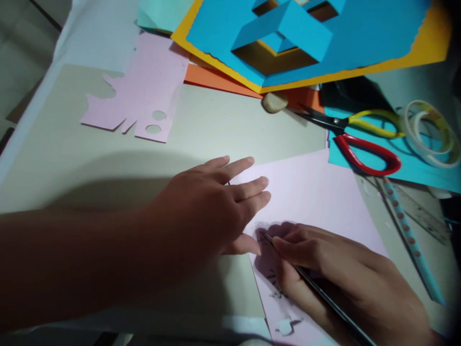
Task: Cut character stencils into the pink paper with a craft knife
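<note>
My left hand lies flat with its fingers spread, the fingertips resting at the left edge of a pale pink sheet. My right hand grips a slim, dark, pen-shaped tool. Its narrow tip touches the pink sheet near faint drawn lines, just right of my left thumb. Whether the tool is a pencil or a craft knife, I cannot tell. Lower on the sheet are small dark marks and a cut-out hole. My right hand and its shadow hide part of the sheet.
A pink offcut with holes lies at upper left. At the top stands a blue and yellow pop-up card. Right of centre are a stone, red-and-yellow-handled scissors, tape rolls, a light blue pencil and a clear ruler.
</note>
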Available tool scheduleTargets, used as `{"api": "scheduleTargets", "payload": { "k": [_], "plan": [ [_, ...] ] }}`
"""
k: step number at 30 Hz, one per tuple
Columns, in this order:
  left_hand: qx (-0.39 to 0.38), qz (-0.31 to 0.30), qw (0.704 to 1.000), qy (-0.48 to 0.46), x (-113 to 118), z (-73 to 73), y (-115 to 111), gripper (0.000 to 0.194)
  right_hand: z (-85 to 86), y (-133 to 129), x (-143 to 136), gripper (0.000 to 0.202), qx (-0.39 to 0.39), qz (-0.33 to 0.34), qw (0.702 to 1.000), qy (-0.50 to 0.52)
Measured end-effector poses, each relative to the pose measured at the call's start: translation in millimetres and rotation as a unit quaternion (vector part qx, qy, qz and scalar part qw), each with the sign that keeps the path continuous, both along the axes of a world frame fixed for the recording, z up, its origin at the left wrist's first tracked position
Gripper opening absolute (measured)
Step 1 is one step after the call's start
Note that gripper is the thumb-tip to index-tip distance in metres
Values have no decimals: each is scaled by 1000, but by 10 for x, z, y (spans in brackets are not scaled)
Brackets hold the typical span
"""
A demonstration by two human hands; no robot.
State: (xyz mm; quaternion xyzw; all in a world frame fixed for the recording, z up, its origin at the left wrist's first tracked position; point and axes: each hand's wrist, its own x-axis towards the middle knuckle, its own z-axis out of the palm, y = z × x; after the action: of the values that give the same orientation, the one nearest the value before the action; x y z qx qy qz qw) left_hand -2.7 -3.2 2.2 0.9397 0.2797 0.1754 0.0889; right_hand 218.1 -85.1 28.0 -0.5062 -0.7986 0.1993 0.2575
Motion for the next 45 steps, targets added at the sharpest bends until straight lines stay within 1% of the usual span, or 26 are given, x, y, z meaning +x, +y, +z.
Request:
{"api": "scheduleTargets", "payload": {
  "k": [2,4,7,8,12,16,18,19,23,27,31,35,38,40,42,45],
  "plan": [
    [-3,-1,1000,3,-3,3,0,59,21,9,11,16,-39,-4,999,33],
    [-7,-3,1000,5,-6,14,2,59,52,27,13,16,-91,-32,993,65],
    [-14,-4,1000,7,-6,29,4,59,95,50,3,17,-121,-76,985,101],
    [-16,-6,1000,5,-5,30,3,60,102,52,0,17,-120,-77,984,105],
    [-16,-4,1000,-8,6,21,0,61,79,43,2,23,-116,-47,987,101],
    [-4,-4,1000,2,9,14,9,54,32,66,-11,22,-95,-1,986,140],
    [5,-5,1000,10,8,16,17,53,20,82,-31,24,-99,17,984,145],
    [11,-6,1000,15,7,18,19,52,18,87,-40,25,-95,17,984,152],
    [20,2,1000,16,11,18,15,53,30,81,-55,27,-119,-26,980,156],
    [17,2,1000,11,15,-1,3,56,61,97,-63,27,-137,-2,980,147],
    [41,0,999,20,13,-12,2,57,82,142,-67,27,-138,12,977,160],
    [33,-4,999,16,13,36,11,61,95,157,-54,31,-136,41,979,149],
    [21,-21,999,44,16,94,27,59,84,151,-56,33,-121,33,981,146],
    [20,-22,998,56,16,122,39,58,73,142,-62,35,-117,28,982,146],
    [25,-24,998,59,12,139,48,61,65,128,-65,35,-112,29,983,141],
    [14,-38,997,69,1,154,57,64,55,107,-59,32,-83,20,988,128]
  ]
}}
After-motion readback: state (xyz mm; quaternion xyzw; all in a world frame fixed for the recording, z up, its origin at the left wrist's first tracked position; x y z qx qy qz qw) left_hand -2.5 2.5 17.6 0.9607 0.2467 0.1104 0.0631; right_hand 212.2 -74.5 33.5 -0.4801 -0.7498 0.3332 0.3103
